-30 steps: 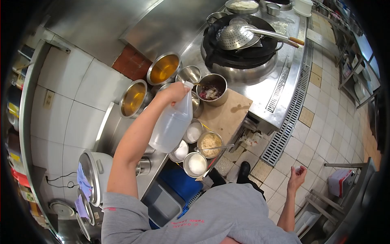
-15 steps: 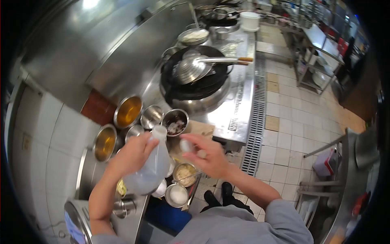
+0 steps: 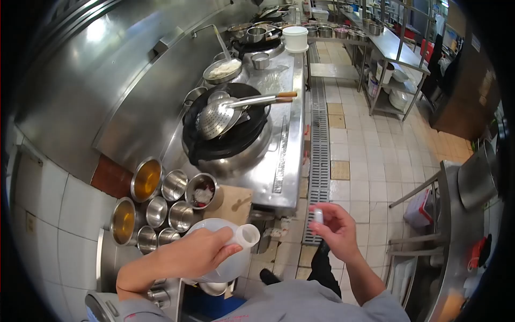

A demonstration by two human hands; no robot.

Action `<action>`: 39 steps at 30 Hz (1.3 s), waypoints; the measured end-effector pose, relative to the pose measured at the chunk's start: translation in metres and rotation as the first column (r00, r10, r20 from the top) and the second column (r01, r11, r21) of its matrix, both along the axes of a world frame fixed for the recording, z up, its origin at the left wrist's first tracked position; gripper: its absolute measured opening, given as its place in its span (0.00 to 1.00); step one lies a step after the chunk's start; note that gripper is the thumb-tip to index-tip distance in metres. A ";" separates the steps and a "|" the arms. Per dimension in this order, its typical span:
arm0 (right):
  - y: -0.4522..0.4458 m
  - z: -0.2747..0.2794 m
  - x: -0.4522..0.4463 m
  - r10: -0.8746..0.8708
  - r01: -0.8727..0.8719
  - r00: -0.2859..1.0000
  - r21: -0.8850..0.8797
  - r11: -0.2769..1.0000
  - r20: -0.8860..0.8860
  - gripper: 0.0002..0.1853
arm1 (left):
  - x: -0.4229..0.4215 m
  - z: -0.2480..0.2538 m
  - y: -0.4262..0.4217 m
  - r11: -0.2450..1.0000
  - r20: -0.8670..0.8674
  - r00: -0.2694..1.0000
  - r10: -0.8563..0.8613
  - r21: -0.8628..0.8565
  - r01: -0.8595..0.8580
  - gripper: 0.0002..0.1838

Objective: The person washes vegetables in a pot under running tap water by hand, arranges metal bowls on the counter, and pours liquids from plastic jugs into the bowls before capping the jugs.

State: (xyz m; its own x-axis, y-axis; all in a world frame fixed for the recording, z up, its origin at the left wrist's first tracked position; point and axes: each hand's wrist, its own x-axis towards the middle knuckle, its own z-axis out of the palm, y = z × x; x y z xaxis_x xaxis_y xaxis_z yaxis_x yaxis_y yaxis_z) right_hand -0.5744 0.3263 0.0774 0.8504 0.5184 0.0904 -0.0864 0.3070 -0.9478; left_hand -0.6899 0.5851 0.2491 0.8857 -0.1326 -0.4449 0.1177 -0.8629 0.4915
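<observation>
My left hand (image 3: 201, 249) is closed round the upper part of a translucent white plastic jug (image 3: 233, 265), whose open mouth (image 3: 249, 234) tilts toward the right. Off to the right, my right hand (image 3: 342, 231) pinches a small white cap (image 3: 318, 216) between thumb and fingers, apart from the jug. Beyond the jug stands a metal pot (image 3: 214, 199) holding dark red contents with white matter on top. Several metal cups stand beside it, among them an uncovered one (image 3: 181, 216). Two bowls of amber liquid, an upper bowl (image 3: 147, 180) and a lower bowl (image 3: 124, 222), are at the left.
A black wok (image 3: 252, 129) sits on the steel range (image 3: 279, 80), with a perforated strainer (image 3: 213, 119) laid across it. A wooden board (image 3: 236, 199) lies near the pot. A floor drain grate (image 3: 318, 134) runs along the range. Steel shelving (image 3: 413, 214) stands at the right.
The jug has come right and tipped, its mouth now turned rightward. My right hand has moved away from it to the right with the cap. The whole view has shifted.
</observation>
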 end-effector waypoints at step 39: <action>-0.443 -0.388 0.479 -0.922 0.044 -0.006 -0.922 0.386 -0.386 0.25 | 0.872 0.022 -0.147 0.999 0.384 0.923 0.040 -0.002 -0.042 0.17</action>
